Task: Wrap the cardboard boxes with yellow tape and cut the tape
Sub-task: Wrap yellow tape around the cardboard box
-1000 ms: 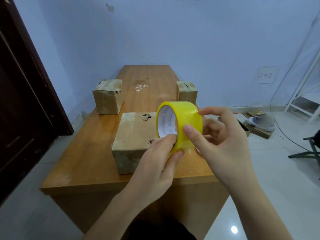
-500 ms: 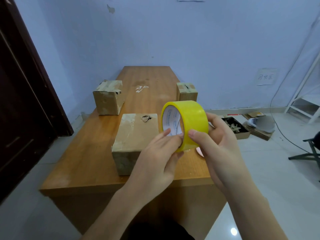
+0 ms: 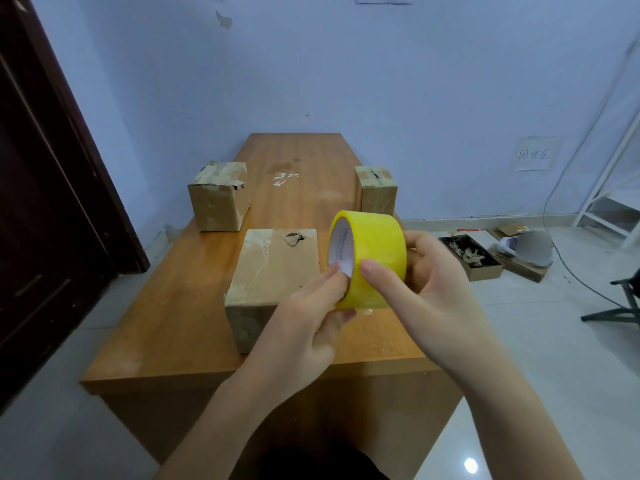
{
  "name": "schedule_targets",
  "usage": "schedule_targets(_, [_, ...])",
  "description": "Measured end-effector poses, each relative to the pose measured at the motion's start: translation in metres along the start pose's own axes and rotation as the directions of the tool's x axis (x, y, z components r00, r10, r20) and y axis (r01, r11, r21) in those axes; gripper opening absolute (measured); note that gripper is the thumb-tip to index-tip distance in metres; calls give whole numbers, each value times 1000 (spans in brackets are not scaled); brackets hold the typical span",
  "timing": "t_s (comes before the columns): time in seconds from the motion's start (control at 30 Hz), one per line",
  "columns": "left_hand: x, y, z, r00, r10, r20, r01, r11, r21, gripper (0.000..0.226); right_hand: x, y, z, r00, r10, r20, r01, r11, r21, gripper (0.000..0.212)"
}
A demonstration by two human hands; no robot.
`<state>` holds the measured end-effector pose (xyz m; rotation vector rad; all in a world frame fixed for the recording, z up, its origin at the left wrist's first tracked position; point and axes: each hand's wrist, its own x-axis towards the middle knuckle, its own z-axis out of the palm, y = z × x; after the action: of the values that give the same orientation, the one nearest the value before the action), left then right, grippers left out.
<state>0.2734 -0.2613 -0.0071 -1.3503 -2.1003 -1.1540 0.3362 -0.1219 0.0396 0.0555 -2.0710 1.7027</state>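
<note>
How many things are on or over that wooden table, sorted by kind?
Cardboard boxes: 3, the nearest box, the far left box, the far right box
Yellow tape rolls: 1, the yellow tape roll, held over the table in the grip of the left hand and the right hand
Total: 4

A paper sheet (image 3: 537, 153) on the wall bears handwritten characters, and the tape roll's core (image 3: 341, 247) carries blue print, both too small to read.
</note>
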Motion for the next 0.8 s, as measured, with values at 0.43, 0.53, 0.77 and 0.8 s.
schedule_targets(0.43, [7, -13, -13, 988, 34, 149, -60, 983, 174, 47, 5, -8, -18, 998, 49, 37, -46, 996, -81, 27])
schedule_targets(0.53, [5, -15, -13, 984, 11, 176, -37, 988, 147, 39, 6, -4, -17, 998, 30, 48, -27, 997, -66, 27])
schedule_targets(0.77, [6, -1, -11, 993, -55, 109, 56, 998, -10, 28, 5, -1, -10, 998, -60, 25, 61, 997, -36, 36])
schedule_targets(0.8, [6, 5, -11, 988, -104, 112, 113, 990, -84, 29, 5, -1, -9, 997, -78, 11, 78, 996, -34, 37])
